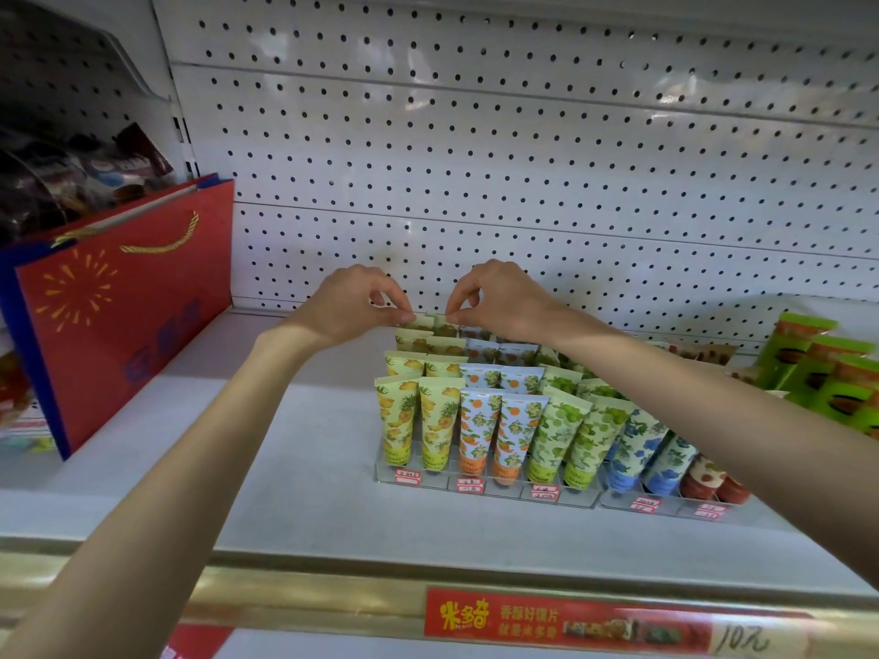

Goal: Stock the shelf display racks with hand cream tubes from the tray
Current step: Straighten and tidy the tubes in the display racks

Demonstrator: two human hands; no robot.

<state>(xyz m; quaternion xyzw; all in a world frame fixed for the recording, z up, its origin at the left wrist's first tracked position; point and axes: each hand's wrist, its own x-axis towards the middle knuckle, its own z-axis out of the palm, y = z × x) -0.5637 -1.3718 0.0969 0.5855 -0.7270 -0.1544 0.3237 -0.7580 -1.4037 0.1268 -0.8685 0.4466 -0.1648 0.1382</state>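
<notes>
A clear acrylic display rack [480,487] stands on the white shelf, filled with rows of upright hand cream tubes: yellow pineapple tubes [418,420], orange-flower tubes [494,430], green tubes [571,435]. A second rack [666,508] to its right holds blue and red tubes. My left hand [354,304] pinches the top edge of a yellow tube in the back row [423,322]. My right hand [499,297] pinches the top edge of the neighbouring back-row yellow tube [446,328]. No tray is in view.
A red and blue gift bag [123,306] stands at the left on the shelf. Green boxed products [818,368] sit at the far right. White pegboard [523,159] backs the shelf. A gold shelf edge with a red price label [571,623] runs along the front.
</notes>
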